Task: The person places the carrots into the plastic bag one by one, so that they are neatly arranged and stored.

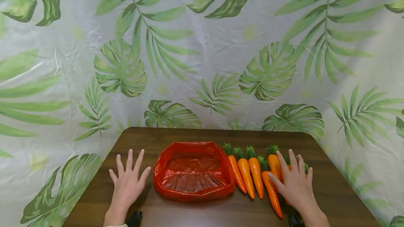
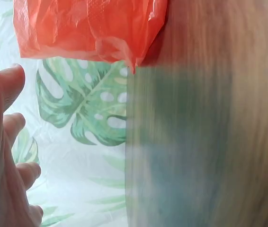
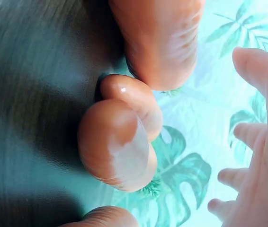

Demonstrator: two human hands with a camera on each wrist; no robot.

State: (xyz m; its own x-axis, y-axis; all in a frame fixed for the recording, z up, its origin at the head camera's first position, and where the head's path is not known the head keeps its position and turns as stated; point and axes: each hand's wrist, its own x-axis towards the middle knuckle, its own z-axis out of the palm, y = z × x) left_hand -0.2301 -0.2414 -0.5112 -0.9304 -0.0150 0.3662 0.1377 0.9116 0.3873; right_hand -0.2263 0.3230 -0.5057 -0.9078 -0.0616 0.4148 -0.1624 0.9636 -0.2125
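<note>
A red plastic bag (image 1: pixel 194 193) sits on the table with its mouth spread wide and its rim folded over. To its left my left hand (image 1: pixel 127 181) hovers with fingers spread, holding nothing. Several orange carrots (image 1: pixel 246 178) with green frilly tops lie in a row right of the bag. Over the rightmost carrots my right hand (image 1: pixel 296 185) is held with straight, spread fingers, partly hiding them. In the right wrist view, carrot tips (image 3: pixel 110 142) show beside the hand, apart from its fingers. The bag's side (image 2: pixel 91 28) appears above the left hand's fingers in the left wrist view.
The dark wooden table (image 1: pixel 189 216) has rounded far corners. Behind it hangs a pale sheet (image 1: pixel 217 55) printed with green leaves, which also runs down both sides. A black strap (image 1: pixel 135 218) is on the left wrist, another (image 1: pixel 296 220) on the right.
</note>
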